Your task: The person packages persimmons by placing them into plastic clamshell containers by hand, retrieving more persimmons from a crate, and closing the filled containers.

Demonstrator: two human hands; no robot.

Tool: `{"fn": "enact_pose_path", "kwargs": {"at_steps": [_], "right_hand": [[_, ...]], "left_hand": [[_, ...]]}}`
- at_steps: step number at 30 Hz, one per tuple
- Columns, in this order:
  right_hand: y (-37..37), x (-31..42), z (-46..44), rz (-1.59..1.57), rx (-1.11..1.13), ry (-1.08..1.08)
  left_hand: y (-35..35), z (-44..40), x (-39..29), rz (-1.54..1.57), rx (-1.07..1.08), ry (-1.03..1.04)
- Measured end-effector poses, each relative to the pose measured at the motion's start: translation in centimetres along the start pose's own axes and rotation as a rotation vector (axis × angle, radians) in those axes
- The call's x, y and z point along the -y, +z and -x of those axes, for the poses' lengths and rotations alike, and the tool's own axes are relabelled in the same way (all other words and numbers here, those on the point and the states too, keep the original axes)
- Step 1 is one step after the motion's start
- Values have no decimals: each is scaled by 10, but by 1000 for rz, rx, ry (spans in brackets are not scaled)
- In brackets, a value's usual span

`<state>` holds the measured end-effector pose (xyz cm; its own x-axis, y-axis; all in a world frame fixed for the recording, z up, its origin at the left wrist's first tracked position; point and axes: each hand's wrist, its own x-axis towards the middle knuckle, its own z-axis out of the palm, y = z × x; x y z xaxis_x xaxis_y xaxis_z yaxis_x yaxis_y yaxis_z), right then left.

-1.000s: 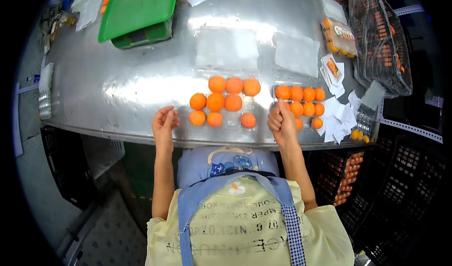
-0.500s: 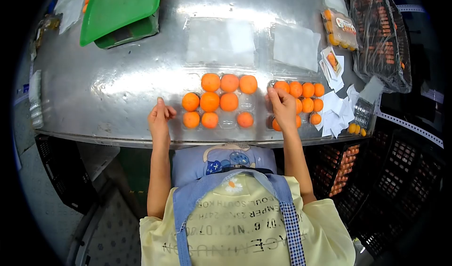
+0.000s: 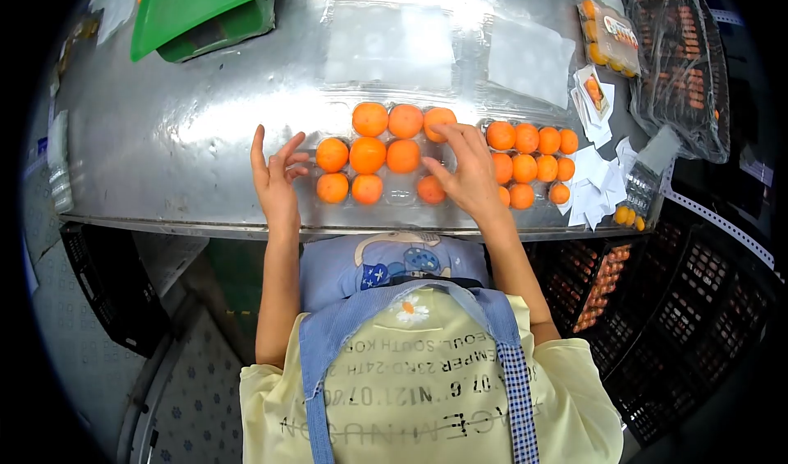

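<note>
A clear plastic clamshell point(image 3: 400, 189) lies in front of me with round orange fruits point(image 3: 367, 155) in most of its pockets. Bare pockets show at its back left, right middle and front. My left hand point(image 3: 277, 181) is at its left side, fingers spread, holding nothing. Over its right edge, my right hand point(image 3: 472, 172) has thumb and fingers apart. Its fingertips touch or cover the back right fruit point(image 3: 438, 121), and the thumb is near the front right fruit point(image 3: 430, 190). A second clamshell point(image 3: 538, 193) of smaller-looking orange fruits is just right, partly behind that hand.
Pale sheets point(image 3: 390, 47) lie in the open lids behind. A green tray point(image 3: 201, 8) tops a container at back left. On the right are paper slips point(image 3: 595, 186), a closed fruit pack point(image 3: 611, 39) and a plastic-wrapped crate point(image 3: 677, 62). Black crates point(image 3: 689, 300) stand below.
My right hand has moved left from the right clamshell to the right edge of the left one. My left hand has spread its fingers. The view has shifted slightly.
</note>
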<state>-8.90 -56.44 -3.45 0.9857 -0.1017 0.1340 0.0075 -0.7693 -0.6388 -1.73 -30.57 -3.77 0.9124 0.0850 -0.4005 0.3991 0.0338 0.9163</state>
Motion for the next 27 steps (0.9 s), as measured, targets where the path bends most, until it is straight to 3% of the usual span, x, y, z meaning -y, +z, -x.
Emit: {"fn": "enact_pose_path", "kwargs": {"at_steps": [4, 8, 17, 23, 27], "right_hand": [[0, 7, 0, 75, 74, -23], [2, 24, 2, 250, 116, -10], [1, 1, -5, 197, -85, 70], [-10, -14, -19, 164, 19, 20], [-13, -20, -30, 159, 210, 15]], "left_hand": [[-3, 2, 7, 36, -47, 101], [-5, 0, 10, 28, -33, 56], [-9, 0, 17, 27, -8, 34], [-9, -1, 22, 59, 25, 7], [-10, -3, 22, 67, 57, -8]]}}
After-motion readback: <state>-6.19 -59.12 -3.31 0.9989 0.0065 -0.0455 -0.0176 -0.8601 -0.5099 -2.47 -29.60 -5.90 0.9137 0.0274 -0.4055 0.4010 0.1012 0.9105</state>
